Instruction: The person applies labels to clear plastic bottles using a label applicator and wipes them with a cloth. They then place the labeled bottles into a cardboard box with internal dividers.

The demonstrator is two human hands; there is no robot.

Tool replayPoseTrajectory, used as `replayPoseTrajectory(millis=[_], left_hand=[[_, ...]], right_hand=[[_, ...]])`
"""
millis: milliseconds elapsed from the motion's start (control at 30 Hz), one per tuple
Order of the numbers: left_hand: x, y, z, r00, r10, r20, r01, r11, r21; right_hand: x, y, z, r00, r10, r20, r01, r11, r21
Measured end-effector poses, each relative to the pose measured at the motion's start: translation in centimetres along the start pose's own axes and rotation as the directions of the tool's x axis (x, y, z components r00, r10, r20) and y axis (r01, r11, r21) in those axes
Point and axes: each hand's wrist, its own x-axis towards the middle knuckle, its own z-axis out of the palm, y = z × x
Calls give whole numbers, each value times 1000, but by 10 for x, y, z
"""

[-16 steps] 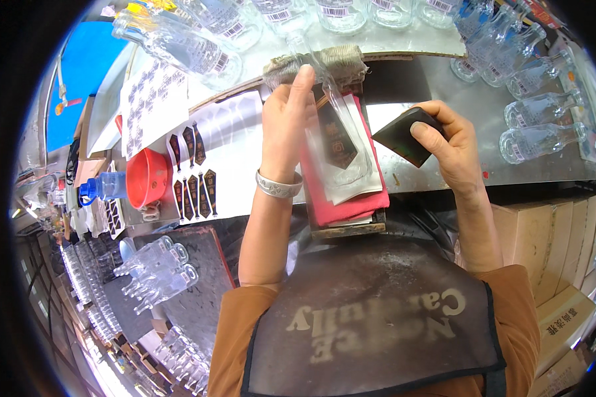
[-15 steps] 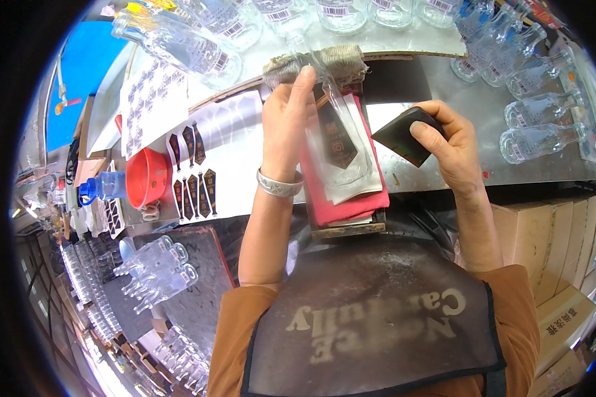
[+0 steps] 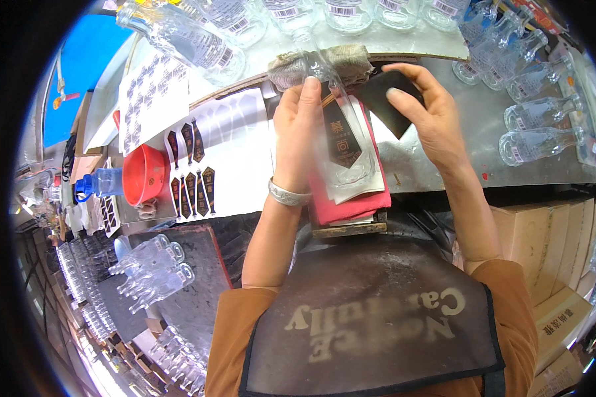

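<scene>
A clear glass bottle lies on white paper over a red cloth on a small wooden stand, its neck across a rolled pale cloth. A dark tie-shaped label shows on the bottle. My left hand is closed against the bottle's left side, the thumb up near its neck. Beside the rolled cloth, my right hand pinches a thin dark square pad between thumb and fingers. The pad is just right of the bottle, apart from the label.
Left of the stand lies a sheet of dark labels, beside a red bowl and a blue-capped bottle. Glass bottles line the far shelf; more lie at right. Cardboard boxes stand below on the right.
My right hand has moved the dark pad up and left, toward the rolled cloth. My left hand has shifted slightly right and down, still at the bottle.
</scene>
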Motion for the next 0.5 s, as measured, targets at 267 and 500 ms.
replayPoseTrajectory(millis=[267,500], left_hand=[[0,-7,-2,997,23,72,-18,997,-78],[1,-9,-5,992,-56,111,80,972,-222]], right_hand=[[35,-9,17,937,-328,125,350,863,-364],[48,-31,24,866,-378,327,495,738,-458]])
